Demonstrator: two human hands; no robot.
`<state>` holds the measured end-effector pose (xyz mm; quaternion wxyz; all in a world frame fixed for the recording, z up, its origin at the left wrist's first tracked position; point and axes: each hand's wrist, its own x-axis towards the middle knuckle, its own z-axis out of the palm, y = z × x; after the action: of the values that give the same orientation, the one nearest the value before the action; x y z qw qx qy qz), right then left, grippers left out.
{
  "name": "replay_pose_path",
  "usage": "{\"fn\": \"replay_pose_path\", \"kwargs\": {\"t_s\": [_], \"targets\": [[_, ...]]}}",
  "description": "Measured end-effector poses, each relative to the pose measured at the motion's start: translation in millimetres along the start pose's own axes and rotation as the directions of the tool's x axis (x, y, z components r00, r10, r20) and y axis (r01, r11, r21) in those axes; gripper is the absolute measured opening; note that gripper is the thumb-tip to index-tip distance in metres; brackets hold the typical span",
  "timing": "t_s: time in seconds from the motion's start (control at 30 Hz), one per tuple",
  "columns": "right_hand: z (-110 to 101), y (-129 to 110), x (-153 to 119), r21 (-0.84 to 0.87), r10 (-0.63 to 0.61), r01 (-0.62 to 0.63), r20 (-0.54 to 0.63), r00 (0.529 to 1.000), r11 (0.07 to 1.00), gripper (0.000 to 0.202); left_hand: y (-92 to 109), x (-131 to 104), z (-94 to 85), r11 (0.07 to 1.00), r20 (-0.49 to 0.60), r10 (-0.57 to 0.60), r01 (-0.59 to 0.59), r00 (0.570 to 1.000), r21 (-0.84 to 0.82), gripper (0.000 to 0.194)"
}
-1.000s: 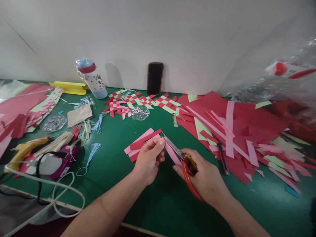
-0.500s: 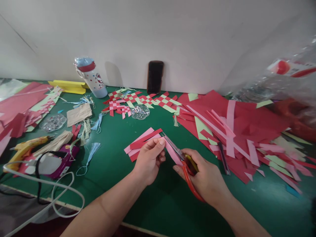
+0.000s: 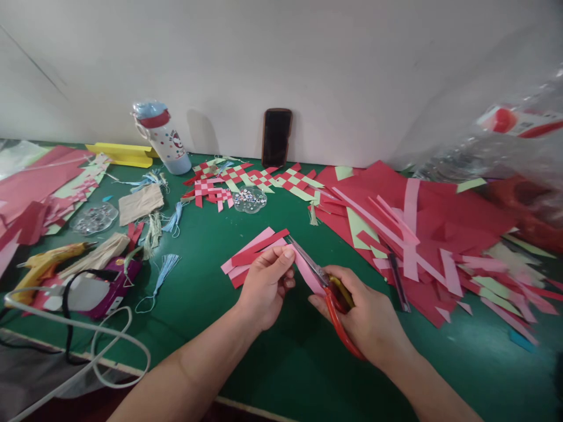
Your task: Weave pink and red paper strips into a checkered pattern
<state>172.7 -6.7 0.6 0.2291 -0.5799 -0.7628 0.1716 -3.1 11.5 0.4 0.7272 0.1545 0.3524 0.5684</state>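
Observation:
Near the middle of the green table (image 3: pixel 281 375), my left hand (image 3: pixel 269 284) pinches a pink paper strip (image 3: pixel 308 272) between thumb and fingers. My right hand (image 3: pixel 363 310) is wrapped round the handles of scissors (image 3: pixel 341 331) with red and yellow grips. Their metal blades lie along the pink strip, tips by my left thumb. Just beyond my left fingers, a red strip (image 3: pixel 253 252) rests over pink and red strips (image 3: pixel 231 264) on the table. How far the blades are apart is hard to tell.
Woven checkered pieces (image 3: pixel 264 177) and a dish of gems (image 3: pixel 250 200) lie ahead, before a phone (image 3: pixel 277 138). Tassels (image 3: pixel 163 272), a bottle (image 3: pixel 165 140), a yellow glue gun (image 3: pixel 50 264) and cables are left. Red and pink paper (image 3: pixel 382 199) is heaped right.

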Motion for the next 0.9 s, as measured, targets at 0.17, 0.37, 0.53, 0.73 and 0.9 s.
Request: {"fn": "replay_pose_path", "kwargs": {"t_s": [0.17,0.37,0.53,0.73,0.9], "targets": [[0.6,-0.5,0.4,0.021,0.026,-0.026,0.001,1.000,0.999,0.036,0.6,-0.1,-0.5,1.000,-0.003,-0.005,0.005,1.000,-0.008,0.031],[-7.1,-2.3,3.2,0.092,0.110,-0.110,0.010,0.994,0.990,0.040,1.7,1.6,-0.7,1.000,-0.018,0.004,-0.004,1.000,-0.011,0.032],[-6.7,-2.4,4.3,0.032,0.066,-0.067,0.002,0.998,0.997,0.040,0.8,2.5,-0.2,1.000,-0.018,0.005,-0.005,1.000,-0.005,0.033],[-2.5,2.4,2.9,-0.011,0.046,-0.046,0.006,0.999,0.999,0.041,-0.7,1.6,-2.2,1.000,-0.012,0.010,-0.010,1.000,-0.003,0.031],[-1.8,2.4,2.3,-0.047,0.011,-0.011,0.004,1.000,0.999,0.038,0.2,3.7,-3.1,1.000,-0.016,0.023,-0.023,1.000,0.001,0.029]]}}
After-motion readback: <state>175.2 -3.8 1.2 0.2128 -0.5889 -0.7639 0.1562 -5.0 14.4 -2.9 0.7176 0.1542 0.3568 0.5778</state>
